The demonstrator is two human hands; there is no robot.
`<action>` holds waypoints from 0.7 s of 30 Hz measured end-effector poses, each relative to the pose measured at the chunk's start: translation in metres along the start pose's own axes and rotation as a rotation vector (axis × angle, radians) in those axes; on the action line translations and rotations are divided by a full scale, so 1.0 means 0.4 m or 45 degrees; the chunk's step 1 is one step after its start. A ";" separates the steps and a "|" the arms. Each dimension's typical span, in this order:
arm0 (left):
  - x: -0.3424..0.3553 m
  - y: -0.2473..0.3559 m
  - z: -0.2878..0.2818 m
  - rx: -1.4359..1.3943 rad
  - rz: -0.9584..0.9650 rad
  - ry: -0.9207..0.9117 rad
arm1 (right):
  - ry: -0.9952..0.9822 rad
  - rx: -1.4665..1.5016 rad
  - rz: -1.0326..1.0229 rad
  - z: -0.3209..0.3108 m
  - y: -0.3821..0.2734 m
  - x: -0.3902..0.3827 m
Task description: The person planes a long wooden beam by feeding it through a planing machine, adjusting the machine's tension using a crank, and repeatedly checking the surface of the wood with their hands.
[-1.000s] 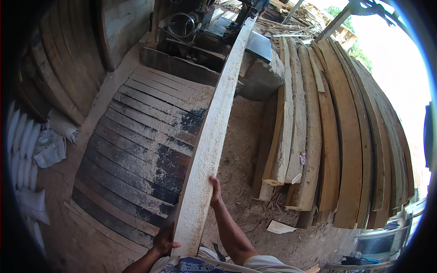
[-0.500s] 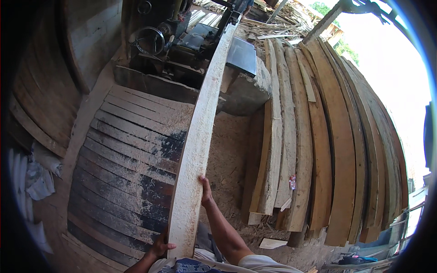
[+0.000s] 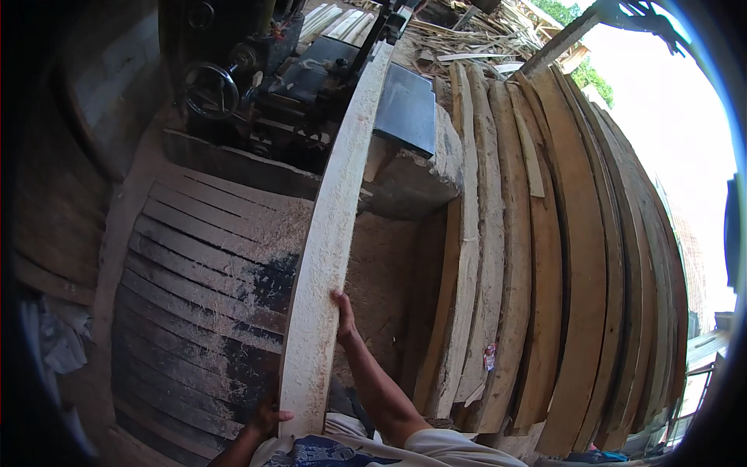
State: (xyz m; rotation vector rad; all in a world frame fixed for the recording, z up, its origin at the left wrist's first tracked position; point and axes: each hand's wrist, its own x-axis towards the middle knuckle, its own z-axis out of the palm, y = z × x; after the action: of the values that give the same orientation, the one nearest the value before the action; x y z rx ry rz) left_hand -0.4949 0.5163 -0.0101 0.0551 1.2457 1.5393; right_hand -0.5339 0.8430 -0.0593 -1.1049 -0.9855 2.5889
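A long pale sawn board (image 3: 329, 218), dusted with sawdust, runs from my body toward a dark machine (image 3: 257, 93) at the top of the view, its far end at a black upright fitting (image 3: 395, 22). My left hand (image 3: 271, 416) holds the board's left edge close to my body, thumb on top and fingers partly hidden. My right hand (image 3: 342, 315) grips the right edge farther along. A metal handwheel (image 3: 212, 91) is on the machine, and a flat grey metal plate (image 3: 408, 109) sits on a rough block just right of the board.
A slatted wooden platform (image 3: 179, 311) covered in sawdust lies left of the board. Rows of rough planks (image 3: 576, 272) fill the right side. Panels and a wall (image 3: 144, 70) line the left, with white sacks (image 3: 62, 350) below. Scrap wood (image 3: 475, 35) piles up beyond, beside a post (image 3: 560, 43).
The view has moved forward with me and the board toward the machine, which now looks nearer. Both hands keep their grip. The person glimpsed at the far end earlier is out of sight.
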 end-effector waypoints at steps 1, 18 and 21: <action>0.043 0.004 -0.009 -0.004 -0.055 -0.006 | -0.032 0.004 -0.010 0.003 -0.030 0.034; 0.700 0.504 0.030 0.256 0.287 -0.174 | -0.194 -0.097 -0.215 0.081 -0.512 0.575; 0.820 0.613 0.039 0.256 0.215 -0.232 | -0.055 -0.339 -0.241 0.039 -0.530 0.594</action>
State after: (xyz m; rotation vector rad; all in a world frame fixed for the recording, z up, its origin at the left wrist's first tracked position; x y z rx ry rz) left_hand -0.7845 0.8061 -0.0084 0.4315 1.2700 1.5100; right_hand -0.7367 1.0887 -0.0574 -0.9588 -1.4038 2.3901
